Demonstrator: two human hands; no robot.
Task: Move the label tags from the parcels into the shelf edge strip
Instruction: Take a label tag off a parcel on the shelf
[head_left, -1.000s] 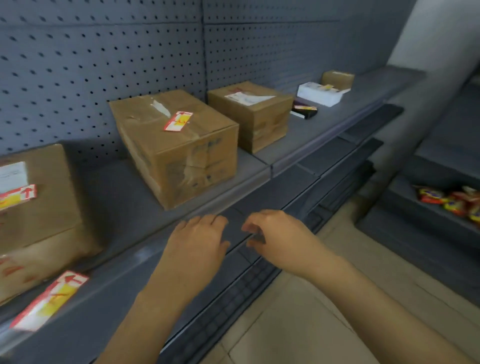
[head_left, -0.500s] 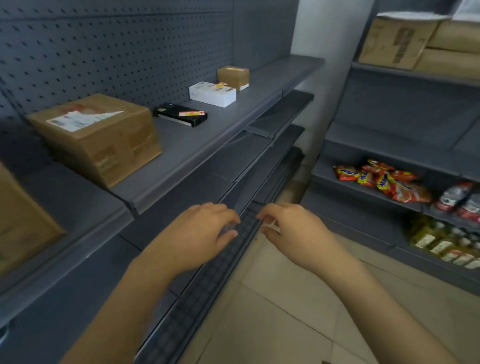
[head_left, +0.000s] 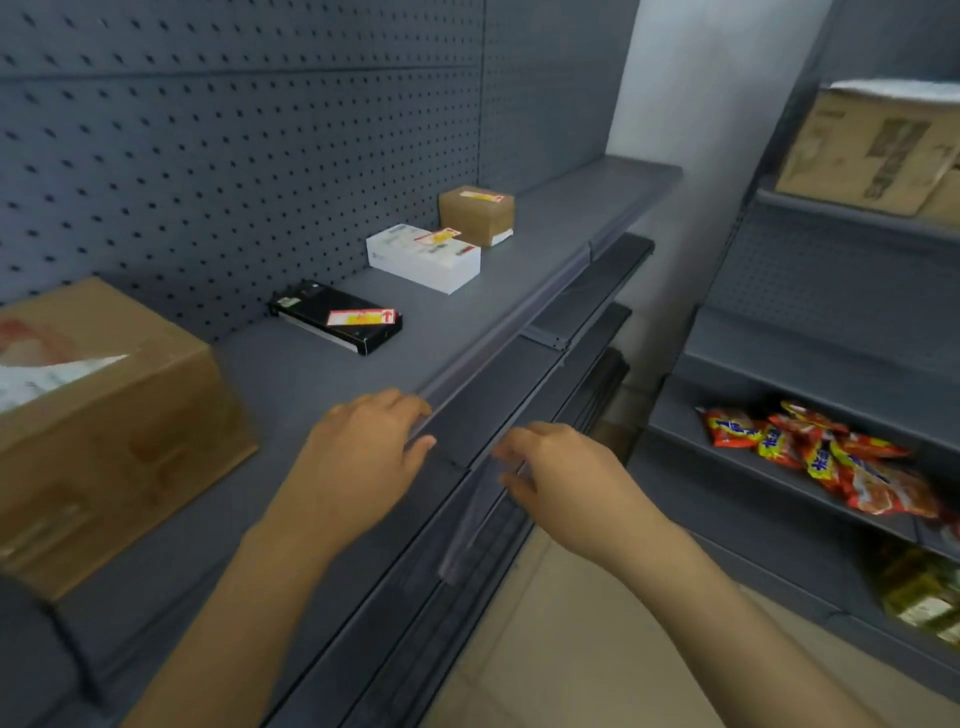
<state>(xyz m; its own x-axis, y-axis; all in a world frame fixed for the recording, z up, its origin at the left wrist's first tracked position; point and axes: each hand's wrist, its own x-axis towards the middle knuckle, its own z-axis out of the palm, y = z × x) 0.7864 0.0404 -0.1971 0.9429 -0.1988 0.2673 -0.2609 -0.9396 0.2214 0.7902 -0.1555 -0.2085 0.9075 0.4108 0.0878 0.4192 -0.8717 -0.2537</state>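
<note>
A red-and-yellow label tag (head_left: 361, 317) lies on a flat black parcel (head_left: 311, 306) on the grey shelf. A second tag (head_left: 438, 236) rests on a white box (head_left: 423, 260), and a third tag (head_left: 480, 196) on a small brown box (head_left: 475, 215) behind it. The clear shelf edge strip (head_left: 498, 332) runs along the shelf's front lip. My left hand (head_left: 363, 457) hovers at this strip with loosely curled fingers that hold nothing. My right hand (head_left: 561, 473) is just right of it, lower, with thumb and fingers apart and nothing in them.
A large cardboard box (head_left: 114, 431) with a white paper label stands at the left of the shelf. Darker shelves (head_left: 587, 306) step out below. Another rack at right holds snack packets (head_left: 810, 457) and a cardboard box (head_left: 872, 150) higher up. Tiled floor (head_left: 597, 649) lies between.
The view has swung right along the shelf, so the two big left-hand boxes and the tag in the strip are out of view. Both hands moved right, still with nothing in them.
</note>
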